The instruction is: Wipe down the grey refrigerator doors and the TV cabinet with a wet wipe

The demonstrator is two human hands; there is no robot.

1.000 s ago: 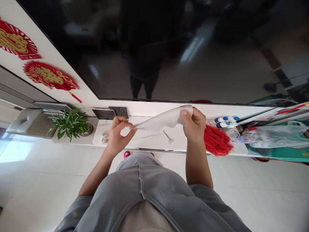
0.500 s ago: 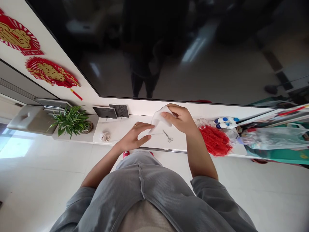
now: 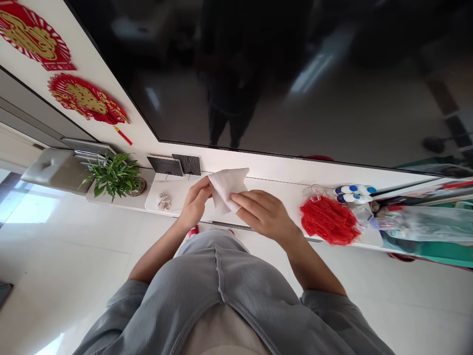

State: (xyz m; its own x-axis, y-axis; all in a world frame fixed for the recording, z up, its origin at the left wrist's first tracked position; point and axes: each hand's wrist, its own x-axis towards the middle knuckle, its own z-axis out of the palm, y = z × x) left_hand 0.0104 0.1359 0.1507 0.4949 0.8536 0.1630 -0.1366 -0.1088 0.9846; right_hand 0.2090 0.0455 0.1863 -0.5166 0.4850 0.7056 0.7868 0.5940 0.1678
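I hold a folded white cloth (image 3: 226, 186) in front of me, above the white shelf (image 3: 281, 197) under the big dark screen (image 3: 281, 74). My left hand (image 3: 195, 202) pinches the cloth's left edge between thumb and fingers. My right hand (image 3: 263, 212) presses on its lower right side, fingers stretched along it. The scissors seen earlier on the shelf are hidden behind my right hand.
A small green potted plant (image 3: 114, 176) stands at the shelf's left end, beside two dark stands (image 3: 173, 165) and a crumpled paper ball (image 3: 163, 201). To the right lie a red tassel bundle (image 3: 328, 219), blue-capped bottles (image 3: 353, 192) and clear plastic bags (image 3: 424, 222). Red paper decorations (image 3: 86, 98) hang on the wall.
The cloth was stretched wide between both hands, then gathered by the right hand. Now it is folded small, and both hands have come together on it, further left.
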